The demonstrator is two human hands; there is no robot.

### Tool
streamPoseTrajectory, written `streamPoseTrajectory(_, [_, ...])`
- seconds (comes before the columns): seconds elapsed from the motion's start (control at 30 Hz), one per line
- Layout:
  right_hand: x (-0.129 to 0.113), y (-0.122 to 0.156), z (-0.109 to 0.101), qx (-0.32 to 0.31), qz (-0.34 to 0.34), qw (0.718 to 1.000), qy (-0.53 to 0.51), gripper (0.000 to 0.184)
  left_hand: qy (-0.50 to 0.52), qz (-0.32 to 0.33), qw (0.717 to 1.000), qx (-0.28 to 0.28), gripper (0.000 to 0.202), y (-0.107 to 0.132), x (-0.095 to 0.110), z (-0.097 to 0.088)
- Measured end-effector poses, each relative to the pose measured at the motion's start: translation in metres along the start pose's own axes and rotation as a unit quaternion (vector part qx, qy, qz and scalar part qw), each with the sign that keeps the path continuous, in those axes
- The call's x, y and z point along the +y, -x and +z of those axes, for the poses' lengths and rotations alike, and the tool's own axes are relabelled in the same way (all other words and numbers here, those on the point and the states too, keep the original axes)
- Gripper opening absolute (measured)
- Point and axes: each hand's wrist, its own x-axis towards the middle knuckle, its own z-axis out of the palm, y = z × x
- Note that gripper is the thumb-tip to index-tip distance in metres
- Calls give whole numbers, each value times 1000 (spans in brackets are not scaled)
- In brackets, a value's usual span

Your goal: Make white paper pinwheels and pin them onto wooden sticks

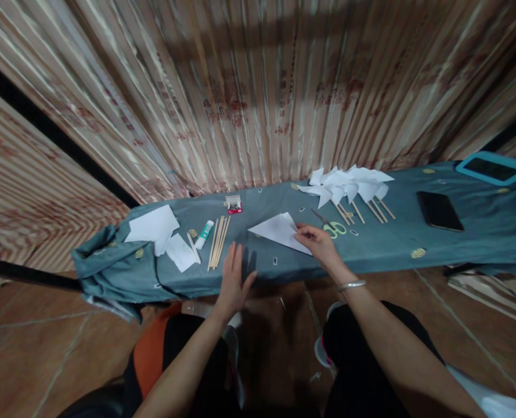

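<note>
A folded white paper triangle (277, 229) lies on the cloth-covered bench, its long point toward the left. My right hand (316, 239) pinches the right end of that paper between thumb and fingers. With fingers stretched out and nothing in it, my left hand (235, 284) hovers by the bench's front edge, left of the paper. Just beyond the left fingertips lie several thin wooden sticks (218, 242). Beside the sticks are a green and white glue stick (204, 234) and a white pen-like stick (194, 248). Scissors with pale green handles (336, 230) rest right of my right hand.
White paper pinwheels on sticks (349, 184) lie at the back right. A black phone (439, 211) and a blue-framed tablet (495, 168) are farther right. Paper sheets (153, 224) lie left, and a small red box (234, 204) stands at the back. A curtain (258, 98) hangs behind the bench.
</note>
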Motion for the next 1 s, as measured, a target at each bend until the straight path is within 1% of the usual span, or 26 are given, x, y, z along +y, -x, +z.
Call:
streamPoseTrajectory(0.03, [-2, -1, -2, 2, 2, 1000, -14, 34, 57, -39, 998, 12, 71, -6, 1, -1])
streamPoseTrajectory(0.07, [-4, -1, -3, 4, 4, 1000, -28, 36, 119, -84, 989, 20, 73, -13, 3, -3])
streamPoseTrajectory(0.1, [-7, -2, -4, 8, 6, 999, -44, 38, 187, -134, 973, 25, 74, -21, 6, -4])
streamPoseTrajectory(0.13, [-10, -2, -5, 12, 9, 998, -61, 38, 264, -188, 946, 30, 73, -30, 10, -6])
streamPoseTrajectory(0.17, [-13, -1, -6, 16, 11, 997, -78, 39, 341, -241, 908, 27, 71, -38, 15, -7])
streamPoseTrajectory(0.2, [-17, -1, -6, 19, 9, 995, -93, 39, 413, -288, 864, 19, 66, -47, 21, -9])
streamPoseTrajectory(0.27, [-24, 2, -9, 17, -8, 995, -99, 37, 528, -354, 771, -26, 64, -63, 32, -12])
streamPoseTrajectory(0.3, [-28, 3, -10, 10, -22, 996, -87, 34, 569, -370, 733, -44, 67, -70, 37, -13])
streamPoseTrajectory(0.33, [-32, 6, -13, 1, -35, 997, -69, 31, 599, -378, 703, -57, 69, -76, 41, -14])
streamPoseTrajectory(0.37, [-35, 8, -15, -11, -45, 998, -50, 28, 620, -384, 682, -63, 70, -80, 44, -14])
streamPoseTrajectory(0.43, [-41, 13, -21, -39, -56, 997, -20, 22, 645, -393, 653, -61, 64, -87, 48, -13])
streamPoseTrajectory(0.53, [-47, 21, -30, -69, -59, 996, -2, 15, 659, -415, 626, -50, 33, -92, 49, -9])
streamPoseTrajectory(0.6, [-49, 24, -36, -80, -59, 995, 6, 12, 657, -425, 621, -44, 15, -93, 49, -5])
streamPoseTrajectory(0.67, [-48, 24, -43, -90, -60, 994, 15, 10, 650, -432, 623, -39, 13, -95, 50, -2])
streamPoseTrajectory(0.73, [-43, 20, -54, -91, -59, 994, 25, 16, 644, -437, 627, -36, 15, -98, 53, 1])
streamPoseTrajectory(0.77, [-39, 18, -60, -82, -55, 994, 35, 20, 643, -438, 628, -31, 15, -99, 54, 2])
streamPoseTrajectory(0.83, [-30, 11, -74, -36, -41, 995, 83, 27, 645, -432, 630, -19, 15, -103, 57, 5])
streamPoseTrajectory(0.87, [-25, 7, -80, -4, -31, 991, 128, 28, 647, -426, 632, -12, 14, -104, 58, 6])
streamPoseTrajectory(0.9, [-21, 4, -85, 26, -20, 981, 189, 29, 648, -420, 635, -5, 14, -106, 59, 7])
streamPoseTrajectory(0.93, [-17, 0, -90, 48, -7, 965, 256, 30, 648, -414, 639, 1, 14, -108, 60, 8])
streamPoseTrajectory(1.0, [-13, -6, -93, 58, 18, 920, 388, 32, 645, -405, 647, 16, 11, -111, 62, 10])
